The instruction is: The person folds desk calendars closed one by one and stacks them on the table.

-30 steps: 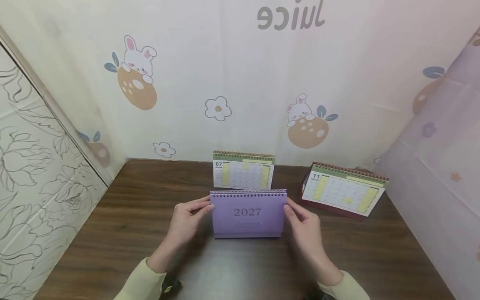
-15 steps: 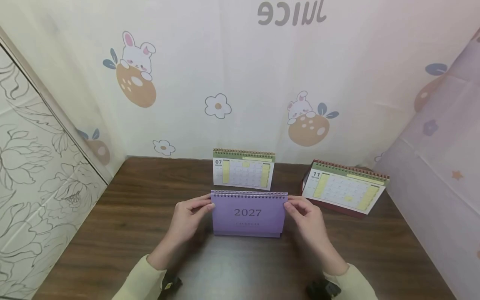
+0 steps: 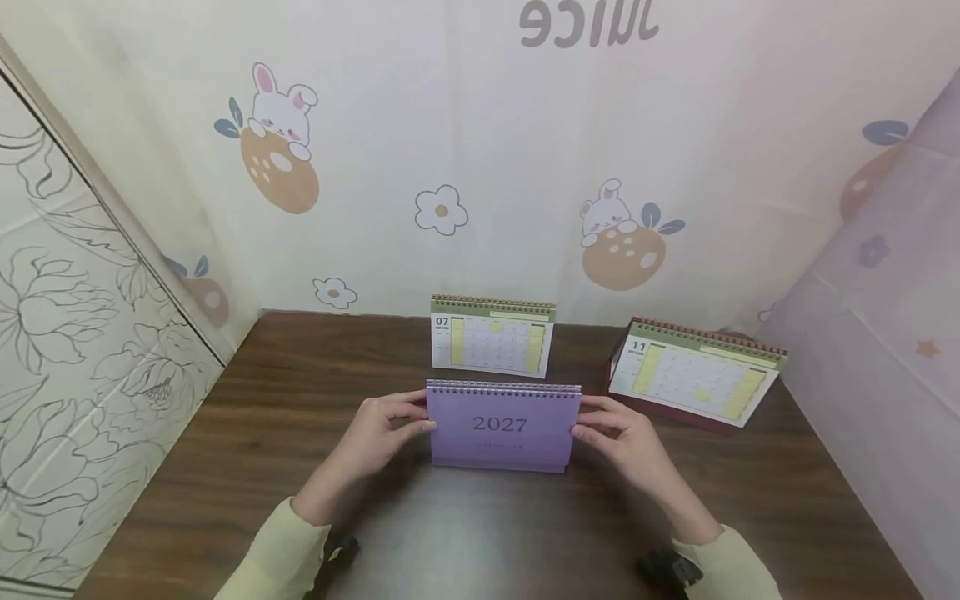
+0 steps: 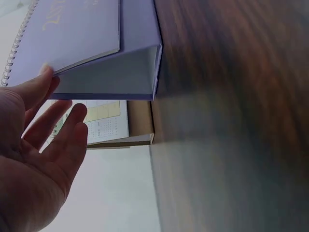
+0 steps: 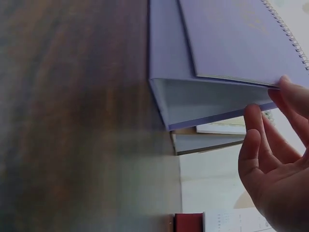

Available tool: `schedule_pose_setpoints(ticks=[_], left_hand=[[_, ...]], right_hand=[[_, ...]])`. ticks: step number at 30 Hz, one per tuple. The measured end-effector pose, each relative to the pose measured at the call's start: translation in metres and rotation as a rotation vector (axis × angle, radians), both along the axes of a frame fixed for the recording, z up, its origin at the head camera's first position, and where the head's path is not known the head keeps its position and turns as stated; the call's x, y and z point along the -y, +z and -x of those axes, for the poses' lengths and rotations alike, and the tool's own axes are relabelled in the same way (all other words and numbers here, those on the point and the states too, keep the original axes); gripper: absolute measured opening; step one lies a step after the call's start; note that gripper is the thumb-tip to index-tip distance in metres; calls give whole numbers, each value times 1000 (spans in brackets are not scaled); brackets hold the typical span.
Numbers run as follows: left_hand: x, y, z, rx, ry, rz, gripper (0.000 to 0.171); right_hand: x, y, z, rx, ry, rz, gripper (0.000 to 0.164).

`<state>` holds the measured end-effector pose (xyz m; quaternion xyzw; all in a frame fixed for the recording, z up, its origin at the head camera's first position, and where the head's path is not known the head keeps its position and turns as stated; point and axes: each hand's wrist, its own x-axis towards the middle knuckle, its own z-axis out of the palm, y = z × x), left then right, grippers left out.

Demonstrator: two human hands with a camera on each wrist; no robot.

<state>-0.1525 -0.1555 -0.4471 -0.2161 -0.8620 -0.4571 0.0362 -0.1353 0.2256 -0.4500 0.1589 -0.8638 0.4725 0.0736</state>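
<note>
A purple desk calendar (image 3: 501, 429) marked 2027 stands upright on its tent-shaped base in the middle of the table, its spiral binding on top. My left hand (image 3: 378, 437) pinches its left side edge near the top, thumb on the front cover. On the opposite side my right hand (image 3: 622, 433) grips the right edge in the same way. In the left wrist view the thumb of the left hand (image 4: 43, 145) lies on the cover's edge. The right wrist view has the right hand (image 5: 277, 140) at the other edge, beside the hollow base.
Close behind stands a desk calendar (image 3: 491, 337) turned to 07. To the right, an angled desk calendar (image 3: 697, 375) with a dark red base shows 11. A patterned curtain (image 3: 510, 167) hangs along the back of the dark wooden table (image 3: 300, 350).
Both hands stay on the purple calendar's side edges. The right thumb has slid slightly down its edge and the right forearm has swung outward. The head view has shifted slightly.
</note>
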Motion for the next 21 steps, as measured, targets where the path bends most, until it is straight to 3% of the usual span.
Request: schedule_pose_setpoints(ticks=[8, 21], left_hand=[[0, 4, 2, -114, -33, 82, 13], [1, -10, 5, -82, -85, 165, 9]], right_hand=[[-2, -4, -1, 9, 22, -54, 12], [-3, -10, 2, 27, 97, -185, 9]])
